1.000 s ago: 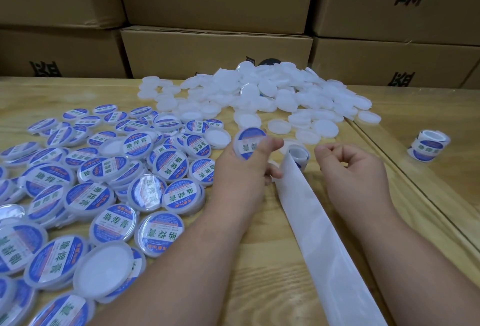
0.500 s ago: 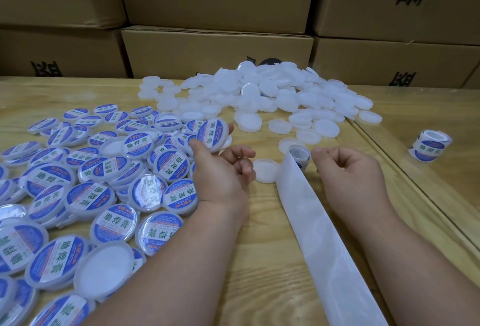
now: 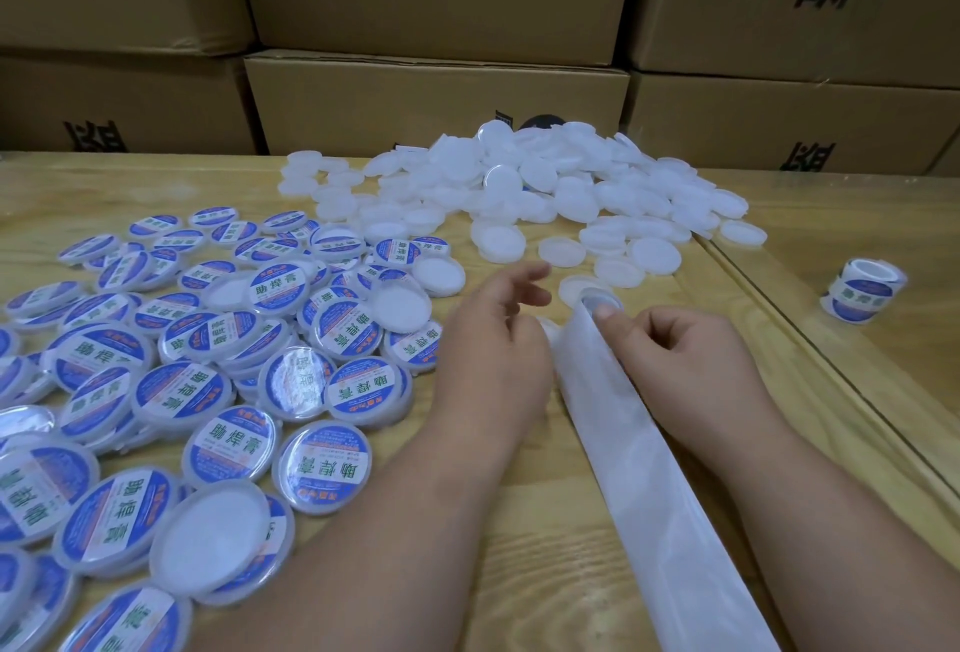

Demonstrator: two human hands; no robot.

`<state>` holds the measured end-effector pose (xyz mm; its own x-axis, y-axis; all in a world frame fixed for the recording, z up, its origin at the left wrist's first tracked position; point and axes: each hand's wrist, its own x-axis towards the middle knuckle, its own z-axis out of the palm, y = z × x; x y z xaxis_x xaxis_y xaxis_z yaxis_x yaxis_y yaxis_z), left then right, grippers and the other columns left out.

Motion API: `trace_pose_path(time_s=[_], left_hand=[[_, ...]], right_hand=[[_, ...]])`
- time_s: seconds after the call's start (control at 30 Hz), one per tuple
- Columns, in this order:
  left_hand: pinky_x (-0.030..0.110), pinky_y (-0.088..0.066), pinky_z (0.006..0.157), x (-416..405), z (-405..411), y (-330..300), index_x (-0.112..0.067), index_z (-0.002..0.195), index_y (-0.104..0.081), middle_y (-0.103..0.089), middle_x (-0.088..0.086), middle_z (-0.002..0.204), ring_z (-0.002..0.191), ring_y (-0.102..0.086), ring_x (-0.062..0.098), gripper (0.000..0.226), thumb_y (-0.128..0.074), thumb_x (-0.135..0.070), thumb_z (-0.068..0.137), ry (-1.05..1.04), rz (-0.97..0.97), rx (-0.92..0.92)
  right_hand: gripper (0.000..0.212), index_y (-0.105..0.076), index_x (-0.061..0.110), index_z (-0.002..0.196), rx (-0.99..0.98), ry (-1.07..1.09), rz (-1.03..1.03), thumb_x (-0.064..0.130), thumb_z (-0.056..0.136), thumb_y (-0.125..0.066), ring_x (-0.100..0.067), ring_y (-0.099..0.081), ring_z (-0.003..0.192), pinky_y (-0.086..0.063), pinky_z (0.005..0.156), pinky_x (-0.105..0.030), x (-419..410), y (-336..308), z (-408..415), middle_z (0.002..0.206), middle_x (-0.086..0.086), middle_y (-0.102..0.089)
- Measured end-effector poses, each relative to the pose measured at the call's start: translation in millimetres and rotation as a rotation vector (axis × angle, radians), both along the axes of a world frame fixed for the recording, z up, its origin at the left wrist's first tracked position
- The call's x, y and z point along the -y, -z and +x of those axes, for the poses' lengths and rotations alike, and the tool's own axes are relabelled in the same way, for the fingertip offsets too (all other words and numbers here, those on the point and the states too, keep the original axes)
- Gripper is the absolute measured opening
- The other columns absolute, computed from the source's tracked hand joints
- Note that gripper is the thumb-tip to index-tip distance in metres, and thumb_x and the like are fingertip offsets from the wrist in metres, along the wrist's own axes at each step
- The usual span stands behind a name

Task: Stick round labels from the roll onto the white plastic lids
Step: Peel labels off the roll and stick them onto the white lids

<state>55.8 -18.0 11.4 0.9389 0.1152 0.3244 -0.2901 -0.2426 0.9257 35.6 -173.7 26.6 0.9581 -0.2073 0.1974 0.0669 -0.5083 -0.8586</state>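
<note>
A heap of plain white lids (image 3: 545, 188) lies at the back middle of the wooden table (image 3: 571, 521). Several lids with blue round labels (image 3: 208, 365) spread over the left side. My left hand (image 3: 493, 344) hovers at the centre with fingers spread and blurred, holding nothing, its fingertips near a loose white lid (image 3: 574, 285). My right hand (image 3: 691, 355) has curled fingers and pinches the small label roll (image 3: 600, 303) with a fingertip on top. The roll's white backing strip (image 3: 665, 485) trails from it towards me.
A second label roll (image 3: 865, 295) stands on the right, past a seam (image 3: 810, 339) in the table. Stacked cardboard boxes (image 3: 436, 95) wall off the back edge. Bare wood shows between my forearms.
My left hand carried a labelled lid left, let it go on the labelled pile, and has come back empty towards the roll. My right hand stayed on the roll.
</note>
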Motion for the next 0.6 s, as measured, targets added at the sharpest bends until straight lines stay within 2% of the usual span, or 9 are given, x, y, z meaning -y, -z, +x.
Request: trace_pose_path(time_s=[0.07,0.1,0.23,0.37,0.5,0.57,0.6], left_hand=[[0.017,-0.033,0.097,1.8,-0.4,3.5,-0.039,0.128,-0.062,-0.062,-0.017,0.125,0.118,-0.045,0.002,0.058,-0.046,-0.007,0.082,0.029,0.338,-0.023],[0.019,-0.028,0.103,1.2,-0.2,3.8,-0.037,0.133,-0.060,-0.058,-0.013,0.136,0.128,-0.040,0.007,0.059,-0.048,-0.008,0.084,0.039,0.429,-0.039],[0.030,-0.021,0.118,0.1,0.3,4.3,-0.039,0.143,-0.052,-0.044,-0.005,0.154,0.144,-0.030,0.015,0.056,-0.058,-0.026,0.089,0.076,0.607,-0.116],[0.036,-0.025,0.119,1.3,-0.1,6.0,-0.043,0.143,-0.050,-0.045,-0.007,0.154,0.144,-0.033,0.017,0.057,-0.064,-0.040,0.088,0.072,0.666,-0.131],[0.035,-0.034,0.113,0.8,-3.2,3.6,-0.040,0.137,-0.056,-0.058,-0.011,0.139,0.132,-0.044,0.019,0.049,-0.063,-0.032,0.089,0.037,0.626,-0.083],[0.034,-0.041,0.107,1.5,-4.5,0.7,-0.039,0.133,-0.058,-0.061,-0.012,0.133,0.124,-0.051,0.015,0.045,-0.059,-0.031,0.089,0.012,0.516,-0.076],[0.030,-0.046,0.100,1.5,-4.7,-1.0,-0.039,0.130,-0.059,-0.063,-0.015,0.128,0.115,-0.057,0.010,0.041,-0.057,-0.031,0.090,0.011,0.397,-0.090]], right_hand=[[0.053,-0.054,0.009,0.061,-0.001,-0.027,-0.014,0.053,0.085,-0.072,-0.007,-0.037,0.046,-0.034,0.047,-0.021,0.9,1.7,0.6,0.048,0.011,-0.041],[0.053,-0.057,0.005,0.065,0.006,-0.036,-0.015,0.051,0.084,-0.074,-0.007,-0.038,0.046,-0.033,0.046,-0.019,1.1,2.9,1.1,0.048,0.011,-0.042],[0.033,-0.063,0.011,0.066,0.012,-0.054,-0.014,0.035,0.085,-0.076,-0.003,-0.042,0.046,-0.034,0.045,-0.012,0.7,4.3,1.7,0.049,0.015,-0.049],[0.027,-0.058,0.017,0.062,0.009,-0.059,-0.024,0.017,0.086,-0.069,-0.002,-0.039,0.044,-0.032,0.043,-0.011,0.7,3.4,2.2,0.047,0.016,-0.045],[0.019,-0.053,0.014,0.064,0.007,-0.068,-0.017,0.012,0.079,-0.064,-0.004,-0.036,0.040,-0.030,0.039,-0.013,1.7,1.6,2.1,0.045,0.014,-0.041],[0.015,-0.053,0.011,0.068,0.004,-0.077,0.007,0.009,0.079,-0.063,-0.005,-0.035,0.039,-0.028,0.038,-0.012,2.7,1.8,2.9,0.044,0.014,-0.039],[0.013,-0.053,0.011,0.070,0.003,-0.083,0.021,0.007,0.079,-0.063,-0.005,-0.034,0.039,-0.028,0.038,-0.012,2.8,2.1,3.2,0.045,0.014,-0.040]])
